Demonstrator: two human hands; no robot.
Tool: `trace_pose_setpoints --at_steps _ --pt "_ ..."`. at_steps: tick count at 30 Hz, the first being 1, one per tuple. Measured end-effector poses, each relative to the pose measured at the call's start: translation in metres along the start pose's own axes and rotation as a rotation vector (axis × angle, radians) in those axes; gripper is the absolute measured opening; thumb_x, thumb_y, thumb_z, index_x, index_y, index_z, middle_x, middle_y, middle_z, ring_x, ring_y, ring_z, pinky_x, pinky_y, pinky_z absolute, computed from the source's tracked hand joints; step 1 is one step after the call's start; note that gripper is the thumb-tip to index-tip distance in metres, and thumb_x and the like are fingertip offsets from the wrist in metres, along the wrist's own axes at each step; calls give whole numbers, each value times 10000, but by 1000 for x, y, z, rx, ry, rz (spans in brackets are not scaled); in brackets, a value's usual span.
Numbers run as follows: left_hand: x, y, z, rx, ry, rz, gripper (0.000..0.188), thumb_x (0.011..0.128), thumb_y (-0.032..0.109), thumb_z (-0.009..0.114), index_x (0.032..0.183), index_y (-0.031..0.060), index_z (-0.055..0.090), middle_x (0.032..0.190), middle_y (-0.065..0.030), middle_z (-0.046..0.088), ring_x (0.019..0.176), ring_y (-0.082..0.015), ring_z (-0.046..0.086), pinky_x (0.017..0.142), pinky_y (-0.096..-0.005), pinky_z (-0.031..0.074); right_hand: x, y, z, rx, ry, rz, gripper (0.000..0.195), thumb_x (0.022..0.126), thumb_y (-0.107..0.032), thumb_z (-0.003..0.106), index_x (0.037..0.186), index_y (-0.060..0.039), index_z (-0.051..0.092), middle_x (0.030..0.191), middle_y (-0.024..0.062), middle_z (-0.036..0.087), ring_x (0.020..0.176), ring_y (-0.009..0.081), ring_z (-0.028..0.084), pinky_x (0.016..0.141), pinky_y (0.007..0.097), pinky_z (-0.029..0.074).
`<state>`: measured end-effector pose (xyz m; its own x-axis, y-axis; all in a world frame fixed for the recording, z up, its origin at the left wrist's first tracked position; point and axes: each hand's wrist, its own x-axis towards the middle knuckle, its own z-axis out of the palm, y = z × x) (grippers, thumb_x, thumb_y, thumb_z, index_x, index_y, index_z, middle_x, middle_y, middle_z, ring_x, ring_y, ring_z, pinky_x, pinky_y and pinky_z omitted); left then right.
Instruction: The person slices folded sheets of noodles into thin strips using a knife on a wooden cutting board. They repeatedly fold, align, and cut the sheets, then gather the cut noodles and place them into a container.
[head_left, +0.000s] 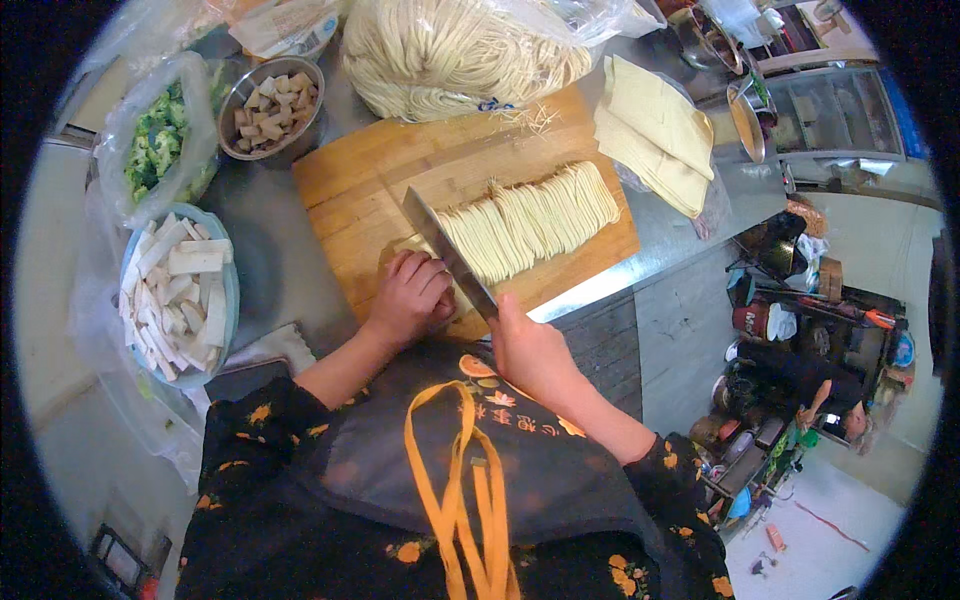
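My right hand is closed around the handle of a cleaver, whose blade stands on a wooden cutting board. On the blade's left, my left hand rests with curled fingers on a pale folded sheet, mostly hidden beneath it. Right of the blade lies a row of thin pale yellow strips, cut and close together. Uncut pale yellow sheets, probably tofu skin, lie stacked beyond the board's right edge. Small shreds are scattered at the board's far side.
A large plastic bag of noodle-like strands touches the board's far side. At left are a metal bowl of diced pieces, bagged broccoli and a blue basin of white strips. Another person is at the far right.
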<state>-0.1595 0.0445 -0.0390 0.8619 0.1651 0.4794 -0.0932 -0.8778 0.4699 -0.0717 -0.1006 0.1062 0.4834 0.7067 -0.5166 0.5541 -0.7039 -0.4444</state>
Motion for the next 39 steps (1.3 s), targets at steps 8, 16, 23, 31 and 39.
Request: trace_pose_setpoints --at_steps 8,16,23,31,39 --pt "7 7 -12 0 -21 -16 269 631 146 609 881 48 587 995 -101 569 983 -262 514 899 -405 386 54 -1 28 -58 190 -143 146 793 15 425 923 8 358 671 242 586 657 420 600 545 500 468" --pt "-1 15 -21 63 -62 -70 356 590 157 601 939 87 597 1046 -58 566 1025 -228 495 922 -383 349 21 2 15 -31 97 -23 198 835 -97 476 963 -26 342 657 266 564 656 458 562 555 529 436" --pt "-2 16 -20 57 -65 -92 375 581 136 595 951 83 584 1065 -63 550 1040 -238 484 918 -406 347 -2 7 19 -41 54 -19 203 806 -56 464 957 -15 336 636 263 563 646 448 577 554 522 454" --pt "-8 11 -16 76 -64 -75 364 597 144 598 953 69 585 1059 -73 547 1036 -250 479 919 -423 346 44 -7 27 -42 204 -174 164 805 -22 436 942 0 348 683 255 585 675 442 585 557 516 455" --pt "-16 9 -11 33 -93 -70 419 612 232 645 983 49 571 1091 -99 539 1059 -287 463 928 -461 334 24 -6 27 -81 6 28 197 808 -56 449 969 -3 348 704 250 590 681 435 595 584 512 466"
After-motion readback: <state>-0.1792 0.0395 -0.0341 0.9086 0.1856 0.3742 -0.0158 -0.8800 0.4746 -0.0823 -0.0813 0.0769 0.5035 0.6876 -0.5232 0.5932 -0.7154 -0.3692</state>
